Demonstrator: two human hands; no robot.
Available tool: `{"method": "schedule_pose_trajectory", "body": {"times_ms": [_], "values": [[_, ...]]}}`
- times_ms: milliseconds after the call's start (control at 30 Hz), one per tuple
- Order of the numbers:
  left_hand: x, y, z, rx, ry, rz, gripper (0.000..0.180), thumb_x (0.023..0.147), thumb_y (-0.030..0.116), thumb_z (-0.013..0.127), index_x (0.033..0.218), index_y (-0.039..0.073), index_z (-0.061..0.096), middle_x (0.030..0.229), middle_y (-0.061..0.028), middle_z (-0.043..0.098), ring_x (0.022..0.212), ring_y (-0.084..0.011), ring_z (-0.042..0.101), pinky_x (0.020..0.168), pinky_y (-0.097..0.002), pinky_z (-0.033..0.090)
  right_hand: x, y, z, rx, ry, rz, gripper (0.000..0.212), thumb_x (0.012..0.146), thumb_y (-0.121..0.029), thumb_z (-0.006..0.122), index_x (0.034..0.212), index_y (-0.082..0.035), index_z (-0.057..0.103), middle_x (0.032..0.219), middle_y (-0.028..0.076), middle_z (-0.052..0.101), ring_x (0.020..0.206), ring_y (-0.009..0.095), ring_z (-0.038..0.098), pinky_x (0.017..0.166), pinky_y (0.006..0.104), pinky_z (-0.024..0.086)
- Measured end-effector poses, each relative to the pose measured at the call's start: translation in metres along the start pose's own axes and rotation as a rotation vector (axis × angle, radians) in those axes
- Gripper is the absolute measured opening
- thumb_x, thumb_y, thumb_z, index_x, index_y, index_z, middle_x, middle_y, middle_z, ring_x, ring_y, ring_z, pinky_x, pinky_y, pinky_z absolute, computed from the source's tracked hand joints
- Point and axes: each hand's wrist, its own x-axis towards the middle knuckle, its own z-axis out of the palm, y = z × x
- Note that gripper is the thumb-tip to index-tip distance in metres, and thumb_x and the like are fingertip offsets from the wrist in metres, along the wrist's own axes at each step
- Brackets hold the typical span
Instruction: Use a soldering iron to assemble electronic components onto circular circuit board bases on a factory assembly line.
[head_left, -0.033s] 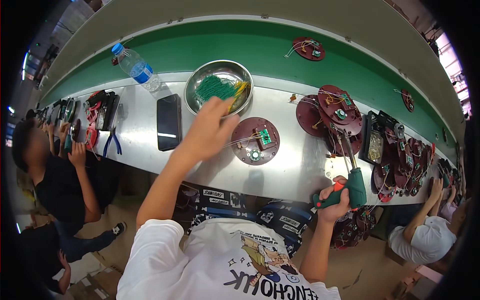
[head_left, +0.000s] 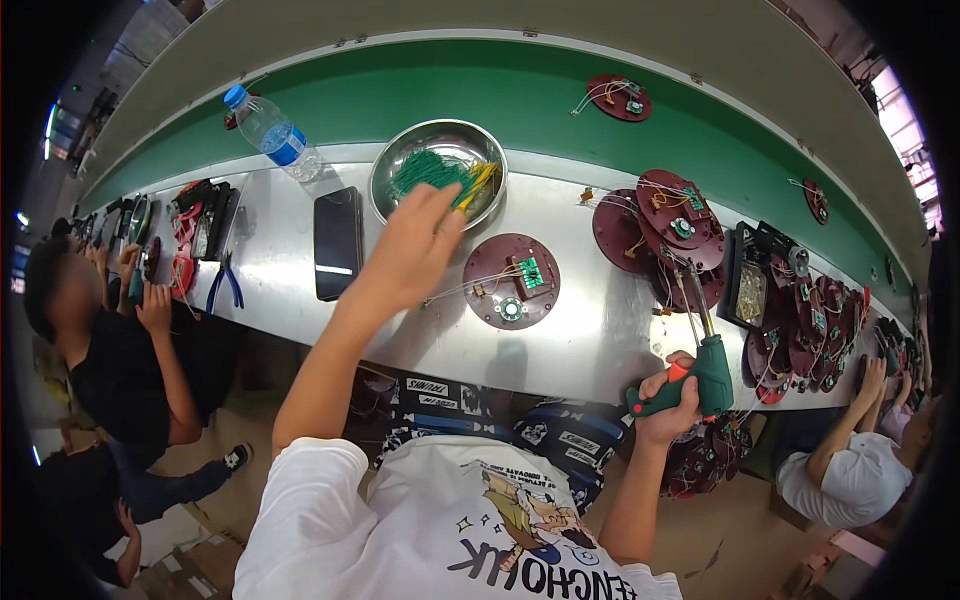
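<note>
My left hand (head_left: 412, 248) reaches forward to the near rim of a round steel bowl (head_left: 440, 126). Its fingertips lie over the green wires (head_left: 425, 168) and yellow wires (head_left: 478, 180) in the bowl; whether they pinch any I cannot tell. Just right of that hand a dark red round disc (head_left: 512, 280) lies on the metal table, with a small green circuit board and thin wires on it. My right hand (head_left: 668, 400) is at the table's front edge, closed on a green soldering gun (head_left: 708, 368) with a red trigger, tip pointing up over the table.
A black phone (head_left: 338, 240) and blue-handled pliers (head_left: 225, 287) lie left of the bowl, with a water bottle (head_left: 272, 130) behind them. More dark red discs (head_left: 665, 215) and a black tray (head_left: 750, 290) crowd the right. A green belt (head_left: 300, 80) runs behind. Other people sit at both sides.
</note>
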Motion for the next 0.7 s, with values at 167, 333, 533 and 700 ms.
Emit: {"method": "schedule_pose_trajectory", "body": {"times_ms": [167, 333, 533, 700], "values": [[0.027, -0.014, -0.012, -0.027, 0.064, -0.035, 0.031, 0.096, 0.007, 0.055, 0.126, 0.001, 0.062, 0.088, -0.0198, 0.067, 0.081, -0.0366, 0.064, 0.078, -0.0415, 0.05, 0.0, 0.001, -0.004, 0.019, -0.018, 0.019, 0.036, 0.1, -0.033, 0.047, 0.112, 0.0, 0.05, 0.097, 0.012, 0.056, 0.05, 0.014, 0.049, 0.046, 0.0293, 0.043], [0.051, -0.031, -0.003, 0.045, 0.154, -0.155, 0.023, 0.093, 0.011, 0.061, 0.113, 0.004, 0.07, 0.08, -0.0171, 0.072, 0.076, -0.0365, 0.069, 0.072, -0.0424, 0.053, 0.001, -0.003, 0.002, 0.039, -0.035, 0.033, 0.033, 0.1, -0.031, 0.047, 0.111, -0.001, 0.05, 0.104, 0.012, 0.056, 0.052, 0.014, 0.05, 0.047, 0.0298, 0.044], [0.074, -0.036, 0.013, 0.312, 0.163, -0.138, 0.019, 0.084, 0.016, 0.068, 0.094, 0.003, 0.076, 0.085, -0.0179, 0.073, 0.078, -0.0338, 0.07, 0.076, -0.0417, 0.055, 0.002, -0.005, 0.01, 0.044, 0.068, 0.032, 0.039, 0.095, -0.031, 0.05, 0.111, 0.005, 0.05, 0.062, 0.009, 0.054, 0.046, 0.015, 0.05, 0.044, 0.0289, 0.043], [0.083, -0.036, 0.025, 0.391, 0.103, -0.175, 0.017, 0.081, 0.017, 0.069, 0.088, 0.004, 0.077, 0.086, -0.0176, 0.072, 0.08, -0.036, 0.069, 0.079, -0.0443, 0.055, 0.001, 0.002, 0.0, 0.063, 0.021, -0.019, 0.036, 0.096, -0.028, 0.05, 0.112, 0.005, 0.05, 0.082, 0.015, 0.059, 0.047, 0.015, 0.052, 0.044, 0.0293, 0.045]]}}
